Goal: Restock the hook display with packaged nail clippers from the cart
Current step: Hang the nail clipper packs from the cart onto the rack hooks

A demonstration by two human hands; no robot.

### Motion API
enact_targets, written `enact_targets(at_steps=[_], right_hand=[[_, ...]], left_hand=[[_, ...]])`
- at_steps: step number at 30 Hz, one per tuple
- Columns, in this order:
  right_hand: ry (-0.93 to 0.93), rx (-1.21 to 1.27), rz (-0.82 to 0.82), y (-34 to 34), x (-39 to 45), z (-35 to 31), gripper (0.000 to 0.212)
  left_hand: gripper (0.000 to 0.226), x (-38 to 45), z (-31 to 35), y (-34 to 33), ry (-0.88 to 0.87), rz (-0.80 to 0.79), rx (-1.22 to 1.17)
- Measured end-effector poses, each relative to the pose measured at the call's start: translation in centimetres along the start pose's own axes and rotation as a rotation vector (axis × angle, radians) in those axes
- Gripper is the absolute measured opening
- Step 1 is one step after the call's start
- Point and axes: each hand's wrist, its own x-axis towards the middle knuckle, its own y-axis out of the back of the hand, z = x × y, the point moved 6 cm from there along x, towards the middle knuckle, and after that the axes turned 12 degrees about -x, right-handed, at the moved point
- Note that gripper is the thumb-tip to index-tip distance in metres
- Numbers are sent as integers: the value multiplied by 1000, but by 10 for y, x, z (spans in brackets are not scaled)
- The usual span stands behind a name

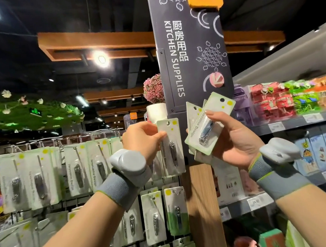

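The left hand (142,139) pinched one packaged nail clipper (171,146) by its upper edge and held it upright in front of the hook display (77,167), at the right end of the top row. The right hand (229,136) held a small fanned stack of clipper packs (209,124), thumb pressed on the front one, just beside a wooden post (203,210). Above the post stood a dark "Kitchen Supplies" sign (189,45). Many packs already hung on the display.
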Motion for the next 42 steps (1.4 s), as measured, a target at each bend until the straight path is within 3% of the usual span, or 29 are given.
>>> enact_targets(at_steps=[2, 6, 10, 21, 25, 29, 35, 38, 42], right_hand=[[8, -6, 0, -2, -3, 0, 54], [25, 6, 33, -3, -6, -4, 7], [11, -40, 28, -4, -4, -3, 24], [6, -78, 22, -5, -3, 1, 20], [-9, -117, 38, -4, -4, 2, 5], [-34, -180, 45, -7, -7, 8, 8], [-88, -272, 81, -12, -13, 19, 37], [-82, -185, 64, -15, -14, 20, 61], [-94, -145, 70, -11, -12, 24, 52]], left_hand=[[9, -3, 2, -1, -60, 6, 82], [12, -6, 5, -4, -122, 5, 188], [13, -1, 0, -8, -91, 42, 213], [34, 4, -14, -11, 40, 14, 544], [37, -9, 1, -10, 41, -58, 260], [41, -37, 36, -22, 20, -205, -114], [49, -52, 45, -39, -118, -369, 219], [48, -51, 41, -35, -47, -364, 99], [41, -54, 32, -25, 109, -325, -155]])
